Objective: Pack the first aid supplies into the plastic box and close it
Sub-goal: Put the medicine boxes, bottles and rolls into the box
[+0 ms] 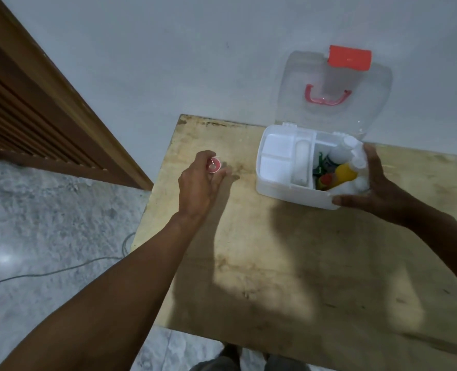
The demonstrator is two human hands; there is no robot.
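Left hand [200, 183] is pinching a small red pot [214, 165], likely light and rigid, by its sides; right hand [366, 188] is gripping one corner of the stiff box [289, 189].

White plastic box [280, 189] at the far edge of the table [275, 263], its clear lid [331, 76] raised upright, red latch [349, 57] uppermost. A white tray [275, 145] fills its left half, bottles [342, 167] its right. Small red round container [214, 165], held in the left hand [200, 186], near the far left corner.
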